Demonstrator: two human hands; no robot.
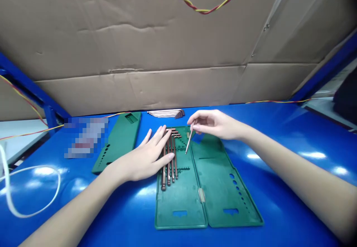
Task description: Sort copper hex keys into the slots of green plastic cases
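Note:
A green plastic case (184,206) lies unfolded on the blue surface, its two halves joined at a hinge. Several copper-coloured hex keys (168,172) of graded length sit side by side in its left half. My left hand (149,154) rests flat over their upper part, fingers spread, covering some of them. Pinched between the thumb and fingers of my right hand (208,124) is another hex key (189,141). It hangs tilted above the hinge, with its lower tip near the case; its upper end is hidden by the fingers.
Behind the case lies a row of more hex keys (167,113). A closed green case (119,139) stands to the left, beside a blurred-out packet (86,137). White cord (58,180) loops at far left. Cardboard (167,53) walls the back; a red-yellow twisted wire (205,11) hangs there.

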